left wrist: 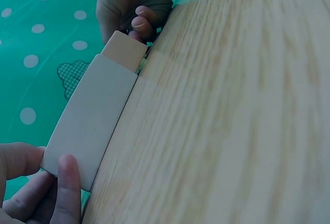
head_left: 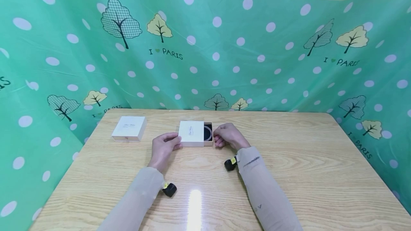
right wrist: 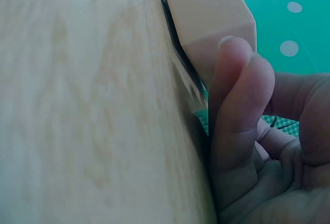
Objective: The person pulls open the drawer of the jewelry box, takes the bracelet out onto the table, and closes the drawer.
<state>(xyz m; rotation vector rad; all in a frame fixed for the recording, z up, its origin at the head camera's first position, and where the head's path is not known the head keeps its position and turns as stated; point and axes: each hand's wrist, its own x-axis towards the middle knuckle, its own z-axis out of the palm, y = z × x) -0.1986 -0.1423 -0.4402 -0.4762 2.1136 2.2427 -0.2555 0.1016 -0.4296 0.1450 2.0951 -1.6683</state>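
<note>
A white slide-out gift box [head_left: 191,133] with small printed lettering lies flat on the table, its inner drawer [head_left: 208,143] partly out on the right. Inside the drawer, against a black lining, shows part of a pale, round bangle [head_left: 210,129]. My left hand [head_left: 163,148] grips the outer sleeve [left wrist: 95,116] at its left end, thumb near and fingers behind. At the drawer's right end, my right hand [head_left: 230,135] has its fingers curled in a pinch, fingertips [right wrist: 237,54] right against the end face. The exact spot it pinches is hidden behind the fingers.
A second white box [head_left: 129,128], closed, with similar lettering, sits at the back left of the wooden table [head_left: 321,174]. Behind the table hangs a green dotted curtain [head_left: 273,56]. Small black cameras [head_left: 169,189] are strapped at both wrists.
</note>
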